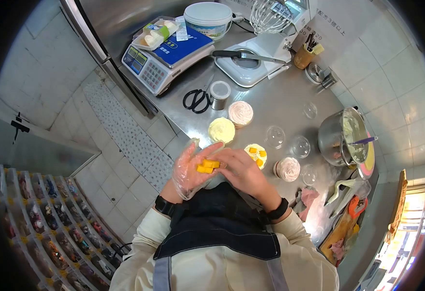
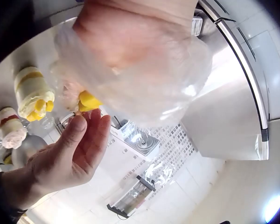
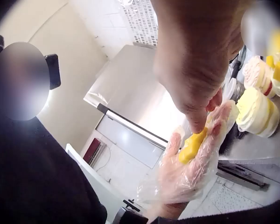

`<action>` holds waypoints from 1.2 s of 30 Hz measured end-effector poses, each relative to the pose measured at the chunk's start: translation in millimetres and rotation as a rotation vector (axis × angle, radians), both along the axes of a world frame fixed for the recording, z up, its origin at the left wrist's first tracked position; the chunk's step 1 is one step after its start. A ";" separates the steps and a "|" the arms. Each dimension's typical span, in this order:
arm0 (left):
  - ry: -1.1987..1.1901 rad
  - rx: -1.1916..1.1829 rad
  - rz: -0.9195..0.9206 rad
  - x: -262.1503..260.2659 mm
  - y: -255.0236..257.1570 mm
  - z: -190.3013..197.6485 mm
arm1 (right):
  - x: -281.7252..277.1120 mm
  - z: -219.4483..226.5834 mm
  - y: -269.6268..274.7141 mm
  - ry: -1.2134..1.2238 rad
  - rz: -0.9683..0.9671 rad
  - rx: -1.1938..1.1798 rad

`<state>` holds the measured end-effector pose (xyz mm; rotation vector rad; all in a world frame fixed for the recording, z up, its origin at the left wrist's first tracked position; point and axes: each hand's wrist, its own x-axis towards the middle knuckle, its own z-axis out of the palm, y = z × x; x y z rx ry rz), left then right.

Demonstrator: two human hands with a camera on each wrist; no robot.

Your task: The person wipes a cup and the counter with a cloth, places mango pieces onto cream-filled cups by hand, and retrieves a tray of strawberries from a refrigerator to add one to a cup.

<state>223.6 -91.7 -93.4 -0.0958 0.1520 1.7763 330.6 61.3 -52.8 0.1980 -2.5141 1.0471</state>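
My left hand [image 1: 189,167], in a clear plastic glove, is turned palm up with its fingers extended. Several yellow mango cubes [image 1: 205,167] lie across its palm and fingers. The bare right hand [image 1: 244,170] reaches over from the right and pinches at one of these mango cubes [image 3: 194,145] with thumb and fingertips. Just beyond the hands stands a cup of cream topped with mango cubes [image 1: 255,155]. Beside it are a cup with smooth pale-yellow cream [image 1: 221,130] and two with pink swirls, one farther back [image 1: 240,114] and one at right [image 1: 287,169].
Clear dome lids [image 1: 275,137] lie among the cups on the steel table [image 1: 280,104]. Scissors [image 1: 196,100] and a small tin [image 1: 220,94] sit behind, near a scale [image 1: 160,60] and a mixer [image 1: 251,68]. A steel pot [image 1: 336,138] stands right.
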 end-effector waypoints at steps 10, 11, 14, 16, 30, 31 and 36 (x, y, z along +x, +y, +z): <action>0.149 -0.153 0.038 5.5 -0.9 15.2 | -10.0 -13.5 -6.7 0.061 0.016 0.241; 0.115 -0.131 0.042 4.8 -0.9 11.9 | -10.6 -16.5 -5.9 0.051 -0.015 0.230; 0.030 -0.092 0.049 2.5 -3.5 0.9 | -14.4 -18.7 0.7 0.028 -0.098 0.171; -0.024 -0.076 0.056 1.2 -4.2 1.4 | -19.3 -21.4 8.2 0.013 -0.145 0.122; 0.003 0.048 0.144 -15.3 -19.1 -2.6 | -46.9 -65.2 43.9 -0.100 -0.313 0.042; 0.004 0.041 0.154 -16.0 -19.6 -3.5 | -47.7 -64.7 42.4 -0.100 -0.302 0.036; 0.040 -0.020 0.223 -16.9 -16.0 -12.3 | -47.6 -68.2 40.4 -0.016 -0.287 0.077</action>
